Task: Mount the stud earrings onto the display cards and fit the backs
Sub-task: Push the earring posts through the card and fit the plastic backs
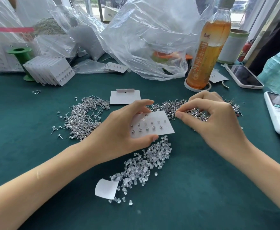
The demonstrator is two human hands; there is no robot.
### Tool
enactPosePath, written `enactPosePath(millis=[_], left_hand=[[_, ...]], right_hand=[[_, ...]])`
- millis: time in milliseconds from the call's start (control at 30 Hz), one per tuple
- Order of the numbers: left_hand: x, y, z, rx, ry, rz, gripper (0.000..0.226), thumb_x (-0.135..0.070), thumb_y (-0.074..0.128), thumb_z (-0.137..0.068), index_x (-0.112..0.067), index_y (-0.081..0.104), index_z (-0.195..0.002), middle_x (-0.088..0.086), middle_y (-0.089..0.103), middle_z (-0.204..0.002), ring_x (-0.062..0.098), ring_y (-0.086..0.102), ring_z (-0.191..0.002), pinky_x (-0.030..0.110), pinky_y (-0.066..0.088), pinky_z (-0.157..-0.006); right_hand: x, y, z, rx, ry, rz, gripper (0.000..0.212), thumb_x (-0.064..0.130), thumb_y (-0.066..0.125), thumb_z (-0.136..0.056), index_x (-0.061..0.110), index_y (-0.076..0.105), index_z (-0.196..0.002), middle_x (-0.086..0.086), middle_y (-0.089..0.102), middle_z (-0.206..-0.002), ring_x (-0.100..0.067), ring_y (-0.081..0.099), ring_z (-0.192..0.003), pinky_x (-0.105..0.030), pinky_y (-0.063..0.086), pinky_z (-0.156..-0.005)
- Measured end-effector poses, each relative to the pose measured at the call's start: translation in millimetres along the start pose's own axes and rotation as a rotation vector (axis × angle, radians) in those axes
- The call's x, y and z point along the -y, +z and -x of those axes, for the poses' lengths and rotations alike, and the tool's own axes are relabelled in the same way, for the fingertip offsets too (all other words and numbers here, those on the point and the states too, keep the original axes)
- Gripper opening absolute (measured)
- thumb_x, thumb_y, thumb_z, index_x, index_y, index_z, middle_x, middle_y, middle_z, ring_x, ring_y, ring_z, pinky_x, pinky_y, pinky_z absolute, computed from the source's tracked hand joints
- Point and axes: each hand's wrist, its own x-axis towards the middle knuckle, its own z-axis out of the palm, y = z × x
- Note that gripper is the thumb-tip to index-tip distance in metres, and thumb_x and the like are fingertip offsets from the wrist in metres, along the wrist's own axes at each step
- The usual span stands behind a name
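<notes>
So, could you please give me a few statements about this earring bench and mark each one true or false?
1. The left hand holds a display card that already carries studs. True.
2. The right hand rests flat and empty on the cloth. False: its fingertips pinch a single stud at the card's right edge.
3. The clear plastic backs lie nearer the person than the held card. True.
4. The tea bottle lies on its side. False: it stands upright.
5. A blank card lies on the cloth beyond the hands. True.
</notes>
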Motion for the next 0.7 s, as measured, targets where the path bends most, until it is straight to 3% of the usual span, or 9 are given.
enactPosePath(millis=[100,333,567,700], left_hand=[[-1.5,-0.2,0.3,0.018,-0.003,0.069,0.079,-0.053,0.070,-0.069,-0.041,0.032,-0.137,-0.021,0.057,-0.119,-0.009,0.055,-0.105,0.009,0.047,-0.078],[-1.3,0.1,0.3,0.009,-0.001,0.117,0.088,-0.048,0.075,-0.069,-0.044,0.023,-0.140,-0.018,0.059,-0.119,-0.009,0.053,-0.111,0.011,0.045,-0.089],[-1.1,0.4,-0.4,-0.016,-0.001,0.118,0.087,-0.050,0.074,-0.069,-0.042,0.025,-0.140,-0.016,0.060,-0.118,-0.007,0.053,-0.111,0.008,0.043,-0.089],[-1.5,0.0,-0.3,-0.028,0.001,0.116,0.087,-0.048,0.074,-0.067,-0.042,0.026,-0.139,-0.017,0.060,-0.117,-0.007,0.054,-0.109,0.009,0.044,-0.087]], right_hand=[[8.0,4.1,4.5,-0.009,-0.100,0.037,0.004,0.022,0.076,-0.077,0.021,0.073,-0.079,0.006,0.057,-0.082,-0.015,0.049,-0.084,-0.011,0.034,-0.083],[10.4,5.8,6.6,-0.008,-0.165,0.070,0.019,0.030,0.068,-0.078,0.012,0.075,-0.080,0.002,0.058,-0.081,-0.019,0.050,-0.083,-0.022,0.036,-0.083],[8.1,5.0,7.1,-0.031,-0.258,0.115,0.015,0.025,0.072,-0.079,0.010,0.075,-0.081,0.001,0.058,-0.082,-0.022,0.049,-0.082,-0.032,0.039,-0.082],[7.6,5.6,8.0,-0.002,-0.275,0.111,0.011,0.022,0.073,-0.078,0.011,0.075,-0.080,0.002,0.059,-0.083,-0.021,0.051,-0.082,-0.029,0.039,-0.082]])
